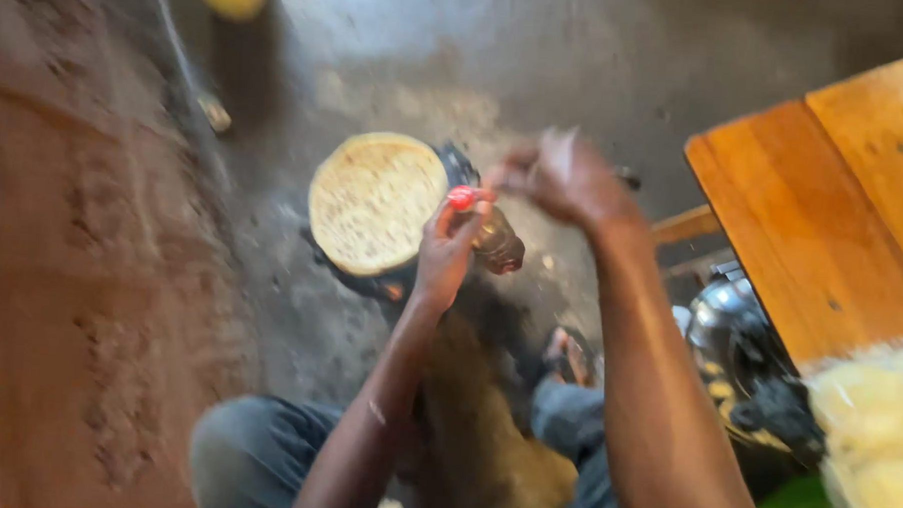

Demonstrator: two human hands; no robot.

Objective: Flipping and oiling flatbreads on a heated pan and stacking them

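The left hand point(444, 252) is gripping a brown bottle point(494, 240) at its red cap point(461, 197); the blurred right hand point(564, 176) is hovering beside it, its grip unclear, above a flatbread point(373, 201) lying on a dark pan point(462, 167) near a wooden table point(823, 217).

- One round, pale speckled flatbread point(375, 201)
- One brownish plastic bottle with a red cap point(487, 233)
- Two bare hands point(446, 252) point(564, 178)
- One orange-brown wooden table point(823, 217)
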